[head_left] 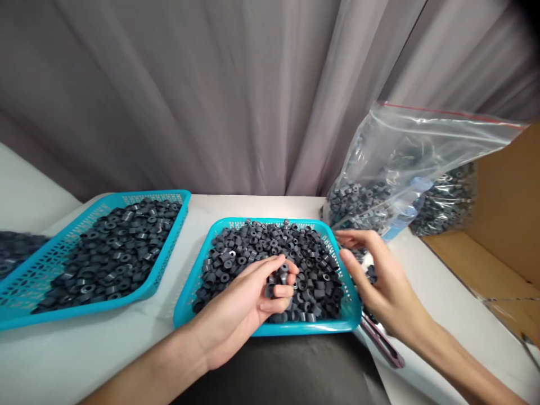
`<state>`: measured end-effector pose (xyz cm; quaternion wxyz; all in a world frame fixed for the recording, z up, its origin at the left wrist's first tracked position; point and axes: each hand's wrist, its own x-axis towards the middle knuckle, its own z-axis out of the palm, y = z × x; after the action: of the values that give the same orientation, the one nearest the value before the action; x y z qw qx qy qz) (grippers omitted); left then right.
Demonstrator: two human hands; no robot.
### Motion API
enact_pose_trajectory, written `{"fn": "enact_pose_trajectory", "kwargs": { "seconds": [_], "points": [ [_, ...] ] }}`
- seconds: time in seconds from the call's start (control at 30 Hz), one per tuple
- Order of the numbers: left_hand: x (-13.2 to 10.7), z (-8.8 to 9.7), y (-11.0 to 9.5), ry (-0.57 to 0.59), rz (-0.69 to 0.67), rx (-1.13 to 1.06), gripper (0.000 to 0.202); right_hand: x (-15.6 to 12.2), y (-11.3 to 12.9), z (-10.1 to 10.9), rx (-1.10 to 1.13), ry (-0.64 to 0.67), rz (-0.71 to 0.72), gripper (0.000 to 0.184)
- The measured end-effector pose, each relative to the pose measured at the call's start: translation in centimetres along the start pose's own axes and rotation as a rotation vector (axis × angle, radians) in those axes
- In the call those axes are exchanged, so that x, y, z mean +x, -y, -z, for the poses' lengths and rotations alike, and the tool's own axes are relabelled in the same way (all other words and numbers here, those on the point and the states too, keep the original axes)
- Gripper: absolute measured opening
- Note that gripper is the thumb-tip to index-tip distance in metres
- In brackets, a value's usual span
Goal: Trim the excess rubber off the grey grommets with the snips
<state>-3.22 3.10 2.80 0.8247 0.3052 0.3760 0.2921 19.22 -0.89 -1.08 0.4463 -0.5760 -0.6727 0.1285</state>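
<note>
A turquoise basket [190, 292] in front of me is heaped with small dark grey ring-shaped parts [270, 242]. My left hand [248, 304] lies over its near side, fingers curled around a few of the grey rings [278, 278]. My right hand [379, 281] hovers just past the basket's right rim, fingers spread and slightly bent, holding nothing that I can see. Under it lie a few loose rings [371, 274] on the table.
A second turquoise basket [25, 304] of the same rings stands at the left. A clear zip bag [405, 163] with more rings leans at the right, beside a cardboard box [506, 225]. A dark purplish tool [382, 344] lies by the right wrist. Grey curtain behind.
</note>
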Motion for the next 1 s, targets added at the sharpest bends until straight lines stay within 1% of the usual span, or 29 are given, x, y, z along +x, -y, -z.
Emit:
{"fn": "enact_pose_trajectory", "kwargs": {
  "seconds": [0.07,0.13,0.2,0.23,0.3,0.37,0.43,0.47,0.5,0.53,0.57,0.6,0.63,0.7,0.73,0.8,0.83,0.9,0.97,1.0],
  "points": [
    [0.5,-0.3,-0.5,0.0,-0.072,0.096,0.019,-0.4,-0.6,-0.5,-0.094,0.048,0.088,0.029],
    [1.6,-1.0,-2.0,-0.006,-0.195,0.237,0.023,-0.2,-0.7,-1.2,-0.145,0.107,0.175,0.034],
    [3.1,-2.7,-4.8,-0.014,-0.378,0.376,0.023,0.3,-0.4,-1.7,-0.176,0.146,0.248,0.037],
    [4.0,-4.0,-6.7,-0.015,-0.455,0.407,0.024,0.6,-0.2,-1.9,-0.181,0.156,0.266,0.038],
    [5.8,-7.6,-11.1,-0.011,-0.625,0.475,0.028,1.0,0.0,-2.1,-0.168,0.154,0.266,0.037],
    [7.7,-12.2,-15.4,0.0,-0.812,0.536,0.031,1.2,0.0,-2.2,-0.138,0.133,0.254,0.034],
    [9.7,-17.1,-18.7,0.033,-0.975,0.624,0.031,1.3,-0.1,-2.4,-0.109,0.115,0.251,0.03],
    [10.7,-19.4,-19.7,0.037,-1.083,0.829,0.032,1.4,-0.2,-2.4,-0.1,0.11,0.249,0.028],
    [11.8,-21.3,-20.3,0.041,-1.082,1.076,0.035,1.4,-0.3,-2.5,-0.095,0.104,0.248,0.027],
    [12.8,-23.0,-20.4,0.072,-1.024,1.186,0.033,1.5,-0.3,-2.5,-0.094,0.094,0.247,0.026],
    [13.9,-24.2,-20.1,0.096,-0.969,1.267,0.029,1.5,-0.3,-2.5,-0.098,0.085,0.246,0.025],
    [14.8,-25.1,-19.5,0.119,-0.9,1.347,0.024,1.6,-0.4,-2.4,-0.105,0.076,0.246,0.025],
    [15.6,-25.6,-18.8,0.141,-0.832,1.413,0.021,1.6,-0.4,-2.4,-0.112,0.07,0.248,0.024],
    [16.8,-25.8,-17.4,0.184,-0.726,1.521,0.033,1.7,-0.4,-2.4,-0.128,0.068,0.253,0.024],
    [17.2,-25.7,-16.9,0.201,-0.695,1.558,0.036,1.8,-0.5,-2.4,-0.134,0.072,0.255,0.024],
    [17.4,-25.2,-16.4,0.223,-0.691,1.6,0.037,1.9,-0.5,-2.5,-0.141,0.087,0.259,0.024],
    [17.3,-24.9,-16.4,0.226,-0.716,1.606,0.034,2.0,-0.5,-2.5,-0.143,0.095,0.261,0.023],
    [16.4,-23.9,-16.6,0.214,-0.82,1.591,0.024,2.3,-0.4,-1.9,-0.149,0.115,0.266,0.018],
    [14.6,-22.5,-16.7,0.173,-0.968,1.546,0.02,2.4,-0.3,-0.4,-0.16,0.135,0.266,0.015],
    [13.4,-21.5,-16.5,0.145,-1.043,1.517,0.024,2.3,-0.3,0.7,-0.174,0.151,0.257,0.02]
  ]
}}
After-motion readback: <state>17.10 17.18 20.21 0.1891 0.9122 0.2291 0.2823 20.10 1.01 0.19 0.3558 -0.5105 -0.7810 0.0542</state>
